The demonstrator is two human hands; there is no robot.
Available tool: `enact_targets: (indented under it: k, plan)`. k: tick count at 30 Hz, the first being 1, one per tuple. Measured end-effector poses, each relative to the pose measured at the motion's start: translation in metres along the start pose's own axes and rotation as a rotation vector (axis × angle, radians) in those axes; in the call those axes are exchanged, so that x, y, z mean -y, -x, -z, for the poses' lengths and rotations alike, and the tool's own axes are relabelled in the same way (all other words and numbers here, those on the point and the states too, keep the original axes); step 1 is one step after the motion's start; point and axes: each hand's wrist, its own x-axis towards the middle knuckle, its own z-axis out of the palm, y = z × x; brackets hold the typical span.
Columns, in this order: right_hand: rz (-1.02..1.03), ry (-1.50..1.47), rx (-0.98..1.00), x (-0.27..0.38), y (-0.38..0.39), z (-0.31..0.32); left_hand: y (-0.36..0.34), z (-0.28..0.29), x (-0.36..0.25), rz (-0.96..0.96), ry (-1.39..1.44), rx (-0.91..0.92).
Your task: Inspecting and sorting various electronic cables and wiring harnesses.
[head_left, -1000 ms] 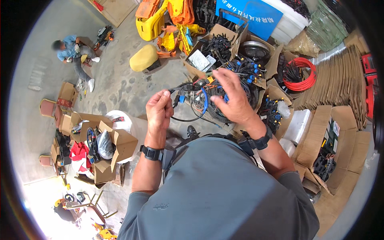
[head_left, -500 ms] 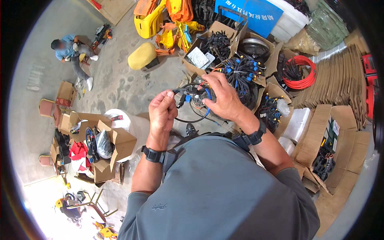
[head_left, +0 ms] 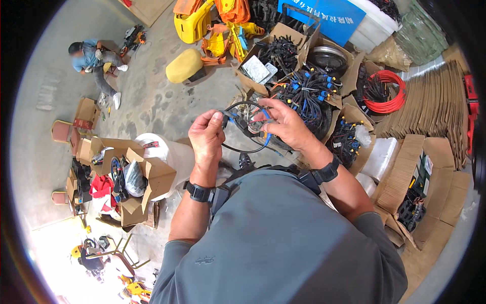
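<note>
Between my hands hangs a loop of black electrical cable with a blue stretch and small dark connectors. My left hand is closed, pinching one end of it between thumb and forefinger. On the other side, my right hand curls its fingers and thumb around the blue stretch. The exact contact of the right fingertips is partly hidden. Beyond that hand, a large bundle of black cables with blue plugs lies among the cartons.
An open carton of black parts and a red coil of hose or cable stand ahead. Flattened cardboard is stacked at right. At left, a white drum stands beside an open box. A person sits far left.
My right thumb and fingers have drawn closer together on the cable. The loop has shifted, and its connectors now sit lower between my hands. My left hand keeps its pinch.
</note>
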Motion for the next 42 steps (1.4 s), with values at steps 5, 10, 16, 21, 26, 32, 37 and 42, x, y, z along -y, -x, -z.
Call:
enact_targets:
  k: [5,10,16,21,26,32,37,42]
  plan:
    - [-0.093,-0.311,-0.050,-0.005,0.000,0.003,0.003,-0.011,0.001,-0.036,-0.066,0.025]
    - [-0.119,-0.287,-0.052,0.006,0.004,-0.001,0.000,-0.011,-0.001,0.018,-0.056,0.033]
    - [0.064,0.133,-0.070,0.004,0.007,-0.006,-0.001,-0.011,-0.003,0.079,-0.023,-0.029]
    - [0.140,0.304,-0.120,0.004,0.004,0.000,-0.003,-0.005,-0.004,0.095,-0.027,0.023]
    - [0.116,0.357,-0.122,0.018,0.007,0.001,0.000,0.002,-0.008,0.111,-0.094,0.068]
    - [0.114,0.329,-0.053,0.023,0.006,0.014,0.001,-0.004,-0.001,0.024,-0.183,-0.011]
    - [0.072,0.487,-0.005,0.035,0.013,0.017,0.006,-0.007,-0.010,0.053,-0.161,0.041]
    - [0.109,0.670,-0.010,0.018,0.009,0.017,0.000,0.000,-0.004,-0.013,-0.123,-0.027]
